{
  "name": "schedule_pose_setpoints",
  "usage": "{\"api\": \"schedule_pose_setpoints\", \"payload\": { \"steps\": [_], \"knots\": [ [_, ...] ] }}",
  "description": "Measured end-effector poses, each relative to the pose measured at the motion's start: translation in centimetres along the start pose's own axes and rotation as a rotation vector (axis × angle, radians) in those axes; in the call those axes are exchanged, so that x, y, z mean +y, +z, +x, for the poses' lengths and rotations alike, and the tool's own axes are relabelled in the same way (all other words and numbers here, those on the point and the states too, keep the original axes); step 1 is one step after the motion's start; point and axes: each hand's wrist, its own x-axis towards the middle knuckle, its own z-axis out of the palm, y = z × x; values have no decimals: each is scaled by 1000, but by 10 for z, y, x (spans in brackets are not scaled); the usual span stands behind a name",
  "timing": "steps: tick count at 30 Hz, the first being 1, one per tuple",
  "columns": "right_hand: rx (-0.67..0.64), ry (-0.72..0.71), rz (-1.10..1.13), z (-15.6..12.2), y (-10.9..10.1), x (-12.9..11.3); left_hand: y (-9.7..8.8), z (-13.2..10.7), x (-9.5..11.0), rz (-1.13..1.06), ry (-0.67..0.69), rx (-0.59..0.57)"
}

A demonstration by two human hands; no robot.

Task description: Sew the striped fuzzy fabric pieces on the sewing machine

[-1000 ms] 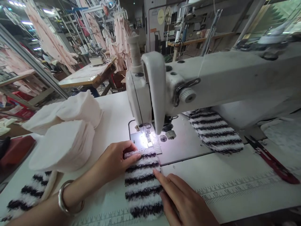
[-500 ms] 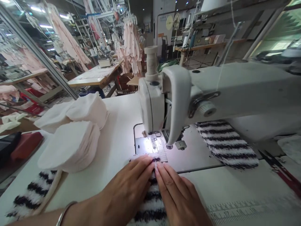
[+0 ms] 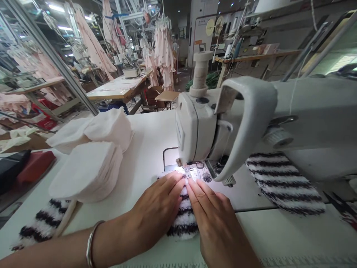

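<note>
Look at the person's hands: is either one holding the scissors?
No. Both the left hand and the right hand lie flat on the striped cloth by the needle, while the scissors lie apart at the table's right edge.

A fuzzy black-and-white striped fabric piece [image 3: 182,217] lies flat on the desk [image 3: 145,156], its far end just before the lit needle plate [image 3: 192,173].
</note>
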Motion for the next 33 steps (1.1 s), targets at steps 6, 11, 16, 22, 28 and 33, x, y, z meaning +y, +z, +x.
{"api": "schedule_pose_setpoints", "payload": {
  "steps": [6,11,16,22,28,33],
  "knots": [
    [-50,75,151,-9,6,3,3,-3,-5,66,76,68],
    [-226,31,345,-10,-8,24,-20,-9,-11,-11,101,-4],
    [-191,-19,367,-23,-36,23,-43,-15,-11,-145,53,-66],
    [-62,-5,216,-54,-33,-21,-46,-12,-4,-150,296,-184],
    [-38,87,71,-58,-19,-46,-38,-8,-11,-88,400,-221],
    [1,105,64,-50,-9,-39,-34,-5,-19,-122,348,-197]
  ]
}}
